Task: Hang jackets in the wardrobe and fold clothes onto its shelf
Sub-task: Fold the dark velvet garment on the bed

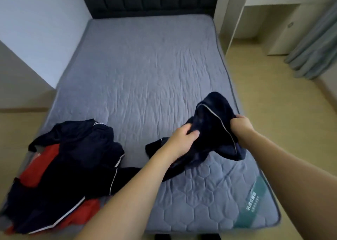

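1. Both hands grip one dark navy garment above the mattress: left hand, right hand
2. Pile of navy and red clothes sits on the mattress's near left corner

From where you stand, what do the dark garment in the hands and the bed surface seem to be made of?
Dark navy garment: soft, matte knit fabric, probably sportswear; it bunches and drapes limply where both hands grip it, with thin white piping along a seam. Mattress: grey quilted textile, matte, stitched in hexagon shapes near the foot and finely wrinkled farther up. The exact fibres cannot be told.
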Demonstrator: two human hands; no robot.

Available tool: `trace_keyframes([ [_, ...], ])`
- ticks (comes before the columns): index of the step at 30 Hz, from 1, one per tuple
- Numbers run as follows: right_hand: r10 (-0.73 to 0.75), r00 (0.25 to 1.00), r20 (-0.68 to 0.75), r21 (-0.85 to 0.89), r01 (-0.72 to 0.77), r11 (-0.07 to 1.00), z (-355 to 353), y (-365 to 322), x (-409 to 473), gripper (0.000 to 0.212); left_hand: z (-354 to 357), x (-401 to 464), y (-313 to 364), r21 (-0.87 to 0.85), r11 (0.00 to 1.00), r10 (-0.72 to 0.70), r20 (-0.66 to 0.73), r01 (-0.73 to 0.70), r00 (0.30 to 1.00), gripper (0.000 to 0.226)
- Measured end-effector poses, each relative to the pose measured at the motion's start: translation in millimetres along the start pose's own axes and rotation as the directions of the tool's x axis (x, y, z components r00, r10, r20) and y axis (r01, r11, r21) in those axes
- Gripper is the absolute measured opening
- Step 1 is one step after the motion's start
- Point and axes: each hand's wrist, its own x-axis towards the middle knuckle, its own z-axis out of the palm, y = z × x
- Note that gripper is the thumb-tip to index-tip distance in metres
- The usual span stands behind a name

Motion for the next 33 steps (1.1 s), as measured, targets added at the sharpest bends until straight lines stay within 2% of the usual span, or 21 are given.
trace_keyframes([
  [2,-0.003,0.992,0.126,-0.344,0.046,0.938,18,57,26,0.03,24,19,-81,0.345,0.926,-0.24,0.221,0.155,0.945,0.009],
  [4,0.165,0.924,0.344,-0.602,0.083,0.794,38,123,54,0.036,43,47,-155,0.547,0.802,-0.454,0.295,0.241,0.841,0.015],
  [6,0.455,0.779,0.432,-0.69,-0.04,0.722,55,180,78,0.046,52,85,-211,0.605,0.749,-0.426,0.124,0.272,0.896,0.023],
  [7,0.473,0.773,0.424,-0.684,-0.069,0.726,62,205,94,0.052,55,111,-237,0.608,0.743,-0.334,-0.026,0.28,0.942,0.027],
  [10,0.095,0.979,0.178,-0.628,0.039,0.777,90,277,158,0.07,59,187,-297,0.645,0.692,-0.103,-0.356,0.324,0.929,0.051],
  [13,-0.219,0.974,0.065,-0.478,0.222,0.85,127,318,204,0.081,61,242,-343,0.698,0.604,-0.088,-0.421,0.384,0.903,0.074],
  [15,-0.25,0.96,0.127,-0.38,0.28,0.882,145,322,230,0.085,61,259,-358,0.741,0.565,-0.108,-0.37,0.363,0.923,0.057],
  [16,-0.252,0.959,0.132,-0.356,0.283,0.89,154,324,241,0.085,62,263,-365,0.729,0.608,-0.062,-0.351,0.314,0.934,0.044],
  [19,-0.279,0.959,0.053,0.009,0.279,0.96,160,314,260,0.065,61,249,-360,0.39,0.92,0.217,-0.442,-0.032,0.87,0.024],
  [20,-0.302,0.953,0.039,0.155,0.292,0.944,158,309,258,0.054,56,238,-353,0.165,0.97,0.237,-0.51,-0.177,0.827,0.018],
  [21,-0.321,0.946,0.043,0.216,0.305,0.927,155,304,253,0.043,49,226,-345,-0.099,0.947,0.211,-0.533,-0.307,0.82,0.014],
  [23,-0.309,0.938,0.156,0.159,0.285,0.945,146,295,233,0.027,35,193,-336,-0.514,0.815,0.114,-0.31,-0.268,0.944,0.036],
  [24,-0.276,0.931,0.238,0.109,0.257,0.96,139,291,221,0.023,31,176,-334,-0.526,0.842,0.054,-0.139,-0.12,0.989,0.042],
  [25,-0.214,0.915,0.344,0.063,0.205,0.977,133,285,210,0.021,28,163,-333,-0.363,0.93,-0.046,0.024,0.051,0.999,0.043],
  [26,-0.134,0.874,0.468,0.01,0.146,0.989,128,280,201,0.016,31,150,-334,-0.025,0.981,-0.187,0.18,0.194,0.966,0.045],
  [27,-0.045,0.807,0.589,-0.083,0.115,0.99,123,273,195,0.016,34,142,-334,0.363,0.891,-0.374,0.252,0.271,0.892,0.047],
  [28,0.057,0.737,0.674,-0.212,0.118,0.97,117,266,193,0.026,36,139,-333,0.623,0.728,-0.509,0.214,0.285,0.834,0.048],
  [29,0.164,0.693,0.702,-0.362,0.149,0.92,114,258,194,0.043,36,140,-330,0.701,0.646,-0.559,0.165,0.302,0.812,0.047],
  [31,0.267,0.73,0.629,-0.617,0.259,0.743,113,244,199,0.071,32,152,-319,0.529,0.786,-0.415,0.069,0.32,0.907,0.05],
  [32,0.18,0.821,0.542,-0.715,0.337,0.613,115,241,203,0.07,30,162,-315,0.431,0.863,-0.27,-0.05,0.265,0.961,0.056],
  [33,-0.016,0.9,0.435,-0.795,0.393,0.463,119,239,211,0.062,31,173,-313,0.414,0.889,-0.113,-0.218,0.196,0.969,0.06],
])
